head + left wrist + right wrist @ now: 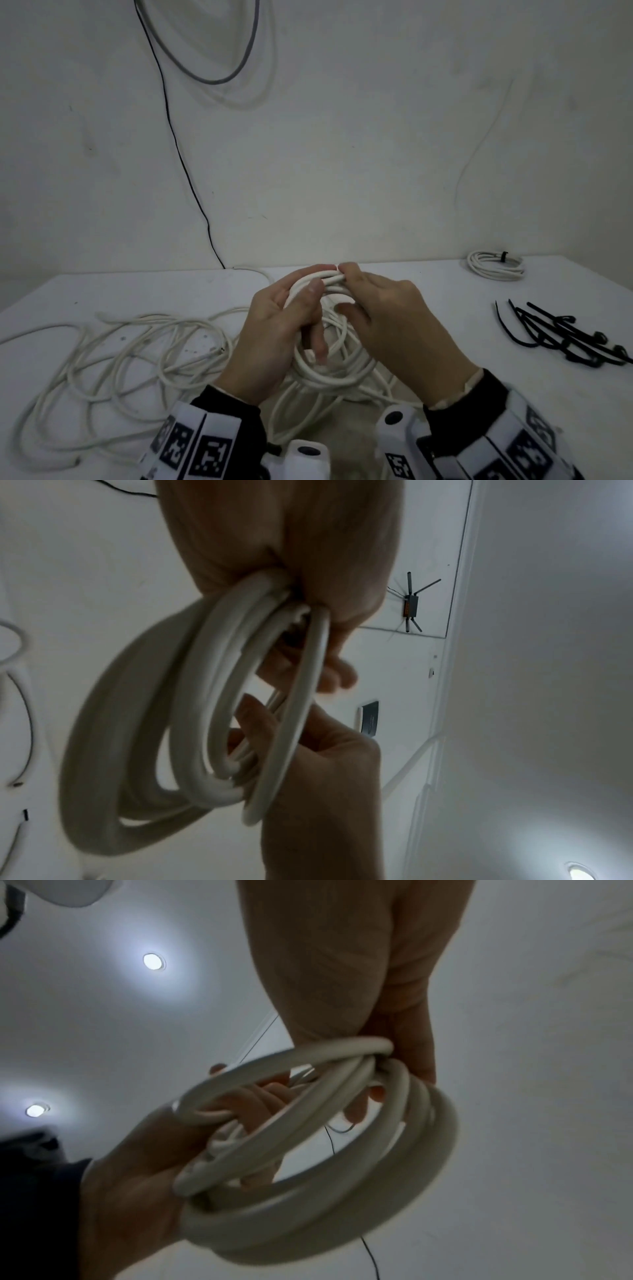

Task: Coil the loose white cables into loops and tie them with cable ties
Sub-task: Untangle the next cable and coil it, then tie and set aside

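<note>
A coil of white cable (330, 377) hangs in several loops above the middle of the table, held at its top by both hands. My left hand (310, 291) grips the top of the loops from the left, thumb over the strands. My right hand (356, 284) pinches the same bundle from the right, fingertips meeting the left's. In the left wrist view the coil (192, 723) hangs from my left hand (284, 561), with my right hand (325, 764) curled on its other side. In the right wrist view my right hand (394, 1015) holds the coil (377, 1150) opposite my left hand (137, 1164).
More loose white cable (137, 349) sprawls tangled over the left of the white table (445, 308). A pile of black cable ties (561, 339) lies at the right. A tied white coil (495, 265) sits at the far right corner. A black wire (178, 147) runs down the wall.
</note>
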Demonstrator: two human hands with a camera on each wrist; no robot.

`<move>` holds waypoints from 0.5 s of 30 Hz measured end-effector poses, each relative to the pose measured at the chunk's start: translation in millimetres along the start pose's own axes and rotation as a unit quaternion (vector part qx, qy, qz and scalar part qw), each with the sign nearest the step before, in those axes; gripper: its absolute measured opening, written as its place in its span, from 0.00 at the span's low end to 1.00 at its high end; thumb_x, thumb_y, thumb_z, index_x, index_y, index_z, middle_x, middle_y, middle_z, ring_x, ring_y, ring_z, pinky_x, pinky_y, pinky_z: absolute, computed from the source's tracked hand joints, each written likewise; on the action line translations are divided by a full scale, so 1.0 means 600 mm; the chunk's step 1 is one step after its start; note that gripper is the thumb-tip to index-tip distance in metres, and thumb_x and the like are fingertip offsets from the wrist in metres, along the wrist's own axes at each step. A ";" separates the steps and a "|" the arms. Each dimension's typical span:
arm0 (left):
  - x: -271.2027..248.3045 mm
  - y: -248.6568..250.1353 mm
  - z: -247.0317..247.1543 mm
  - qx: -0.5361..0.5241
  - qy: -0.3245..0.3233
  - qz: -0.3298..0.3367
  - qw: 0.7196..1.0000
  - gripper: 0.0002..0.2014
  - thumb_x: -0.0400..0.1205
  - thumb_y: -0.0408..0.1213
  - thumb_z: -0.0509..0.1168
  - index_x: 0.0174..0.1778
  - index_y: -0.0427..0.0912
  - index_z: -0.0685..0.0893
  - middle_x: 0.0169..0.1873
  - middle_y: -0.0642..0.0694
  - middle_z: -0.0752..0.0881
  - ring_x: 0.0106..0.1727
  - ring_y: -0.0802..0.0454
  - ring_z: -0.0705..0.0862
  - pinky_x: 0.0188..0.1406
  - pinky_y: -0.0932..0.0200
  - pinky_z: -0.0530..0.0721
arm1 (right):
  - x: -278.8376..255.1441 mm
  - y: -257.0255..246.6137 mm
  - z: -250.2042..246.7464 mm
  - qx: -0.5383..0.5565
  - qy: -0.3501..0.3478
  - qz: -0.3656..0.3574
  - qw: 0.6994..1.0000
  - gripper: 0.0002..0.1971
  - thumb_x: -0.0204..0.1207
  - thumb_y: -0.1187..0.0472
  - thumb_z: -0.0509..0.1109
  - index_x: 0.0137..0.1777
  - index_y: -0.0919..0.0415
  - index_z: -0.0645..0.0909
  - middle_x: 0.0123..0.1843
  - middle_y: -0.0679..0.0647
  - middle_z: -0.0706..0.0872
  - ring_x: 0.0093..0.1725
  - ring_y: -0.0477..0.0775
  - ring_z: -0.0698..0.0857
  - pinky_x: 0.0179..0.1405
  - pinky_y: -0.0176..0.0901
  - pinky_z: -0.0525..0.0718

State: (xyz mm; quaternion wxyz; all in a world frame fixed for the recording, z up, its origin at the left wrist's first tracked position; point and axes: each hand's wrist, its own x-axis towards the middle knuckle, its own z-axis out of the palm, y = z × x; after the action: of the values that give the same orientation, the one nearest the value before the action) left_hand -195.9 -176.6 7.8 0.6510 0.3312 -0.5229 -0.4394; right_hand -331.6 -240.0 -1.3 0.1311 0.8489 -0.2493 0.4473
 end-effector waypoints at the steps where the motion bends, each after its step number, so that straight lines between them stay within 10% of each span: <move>1: -0.001 0.000 0.002 0.006 0.008 0.006 1.000 0.13 0.81 0.39 0.63 0.55 0.36 0.85 0.17 0.47 0.68 0.12 0.54 0.70 0.17 0.61 0.79 | 0.001 0.001 -0.002 -0.002 0.006 -0.002 1.000 0.18 0.66 0.63 0.70 0.55 0.73 0.82 0.36 0.61 0.89 0.27 0.62 0.86 0.20 0.48 0.84; 7: 0.008 -0.018 0.001 0.054 0.099 0.032 0.993 0.22 0.71 0.44 0.72 0.58 0.36 0.80 0.21 0.49 0.80 0.20 0.54 0.78 0.35 0.49 0.89 | 0.004 -0.001 -0.018 -0.030 0.040 0.015 0.999 0.18 0.75 0.60 0.58 0.54 0.73 0.83 0.31 0.62 0.85 0.21 0.64 0.80 0.15 0.49 0.79; 11: 0.008 -0.028 -0.007 -0.043 0.031 -0.038 0.998 0.17 0.69 0.38 0.74 0.51 0.35 0.82 0.31 0.42 0.86 0.35 0.46 0.88 0.44 0.51 0.89 | 0.004 0.003 -0.019 -0.052 0.059 0.071 0.994 0.14 0.75 0.63 0.62 0.52 0.73 0.83 0.28 0.60 0.82 0.19 0.59 0.77 0.17 0.39 0.69; 15: 0.002 -0.020 0.011 -0.126 0.007 -0.066 0.990 0.10 0.78 0.37 0.67 0.39 0.33 0.78 0.17 0.48 0.75 0.17 0.53 0.78 0.37 0.51 0.89 | 0.002 0.005 -0.012 -0.023 0.060 0.097 0.993 0.15 0.76 0.60 0.60 0.51 0.71 0.83 0.27 0.57 0.81 0.21 0.58 0.77 0.20 0.39 0.66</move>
State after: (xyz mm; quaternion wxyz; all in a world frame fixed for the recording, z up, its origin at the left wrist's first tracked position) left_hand -204.9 -182.3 -1.0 0.6606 0.2836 -0.4356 -0.5418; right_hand -337.5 -239.9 3.9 0.1215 0.7889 -0.3328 0.5022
